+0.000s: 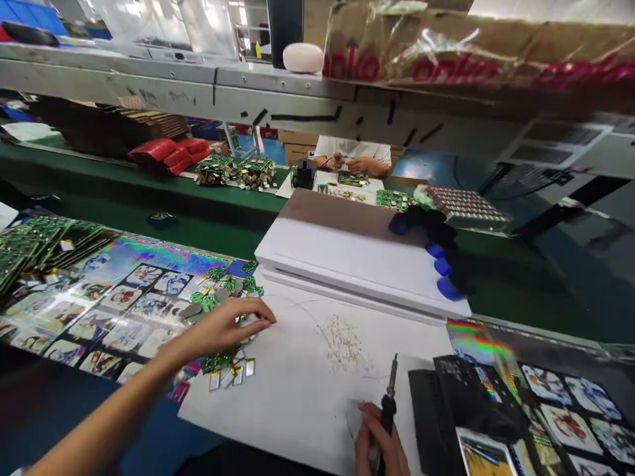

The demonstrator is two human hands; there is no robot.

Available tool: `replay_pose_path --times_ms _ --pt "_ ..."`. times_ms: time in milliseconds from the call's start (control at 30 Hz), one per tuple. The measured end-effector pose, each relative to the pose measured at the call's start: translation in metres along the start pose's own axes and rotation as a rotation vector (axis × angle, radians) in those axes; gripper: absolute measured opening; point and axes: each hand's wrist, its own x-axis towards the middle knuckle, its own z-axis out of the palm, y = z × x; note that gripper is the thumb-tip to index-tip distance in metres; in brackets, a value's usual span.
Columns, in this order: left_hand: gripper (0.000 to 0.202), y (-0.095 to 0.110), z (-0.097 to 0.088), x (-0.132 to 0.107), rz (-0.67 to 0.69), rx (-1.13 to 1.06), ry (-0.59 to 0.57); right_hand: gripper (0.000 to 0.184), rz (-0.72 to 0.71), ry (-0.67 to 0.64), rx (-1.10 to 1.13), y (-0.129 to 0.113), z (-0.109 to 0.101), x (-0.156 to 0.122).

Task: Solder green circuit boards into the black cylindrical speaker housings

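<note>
My left hand (225, 325) reaches across to a heap of small green circuit boards (218, 294) and small silver cells (232, 375) at the left edge of a white work sheet (302, 390). Its fingers are curled down onto the heap; what they pinch is hidden. My right hand (380, 443) is at the bottom edge, closed round a black soldering iron (389, 396) held upright with its tip pointing up and away. A scatter of tiny pale bits (342, 344) lies on the sheet between the hands.
Glossy holographic picture sheets (109, 297) lie at left and at bottom right (555, 403). White flat boxes (347, 254) are stacked behind the sheet, with dark blue-tipped gloves (441, 258) on them. Stacks of green boards (30, 241) sit far left. A person works across the green belt (352, 162).
</note>
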Motion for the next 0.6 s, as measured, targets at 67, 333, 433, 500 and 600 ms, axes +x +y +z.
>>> replay_pose_path --times_ms 67,333,433,500,600 --pt "0.023 -0.009 0.041 0.009 0.058 0.03 0.047 0.022 -0.05 -0.009 -0.036 0.007 0.0 0.001" --pt "0.037 -0.024 0.111 0.07 0.068 0.409 0.067 0.032 -0.173 -0.058 0.022 0.012 -0.005 0.013" --pt "0.024 -0.023 0.112 0.081 0.062 0.447 0.041 0.03 -0.172 -0.056 0.0 0.009 -0.005 0.013" --pt "0.019 -0.025 0.113 0.085 0.067 0.44 0.03 0.03 -0.166 -0.063 -0.002 0.007 -0.006 0.013" --pt "0.018 -0.029 0.114 0.089 0.082 0.428 0.009 0.03 -0.155 -0.094 0.022 0.006 -0.006 0.014"
